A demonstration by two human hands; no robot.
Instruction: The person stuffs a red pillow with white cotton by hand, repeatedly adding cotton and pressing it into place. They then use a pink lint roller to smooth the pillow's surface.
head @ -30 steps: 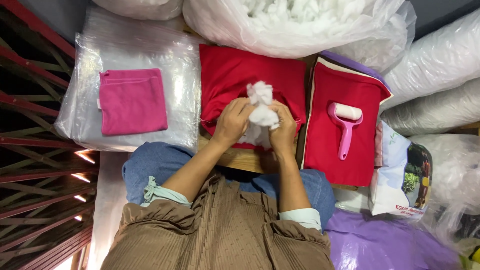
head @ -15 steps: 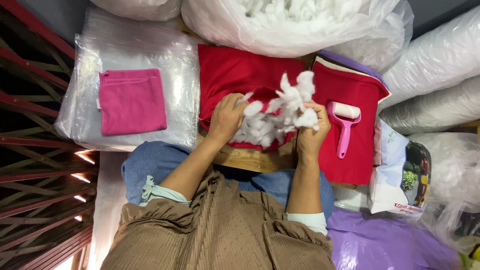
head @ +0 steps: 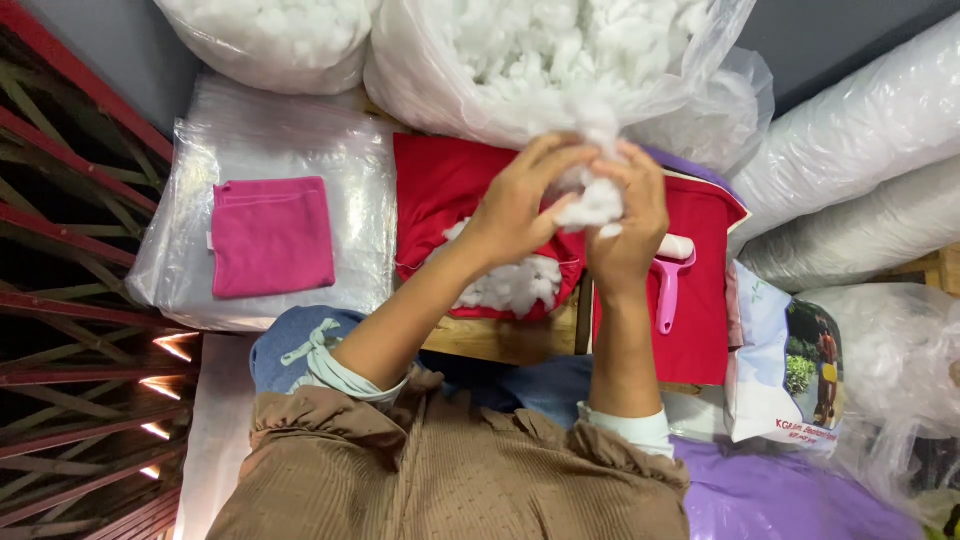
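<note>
While stuffing clump [head: 590, 200] is getting squeezed, I'm seeing left hand [head: 520, 205] and right hand [head: 628, 215] closing fingers round it, lifted up off red cover [head: 440, 180] since half-second back; more fluff [head: 515, 285] sitting below.

A grey wall [head: 110, 60] behind, red metal bars [head: 60, 250] at left.

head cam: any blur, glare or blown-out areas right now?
Head view: sharp overall, both hands crisp with no evident motion blur; white stuffing and the stuffing bags near clipping, little texture; soft glare on the clear plastic sheet; bright orange highlights and dark shadow at the left edge.
</note>
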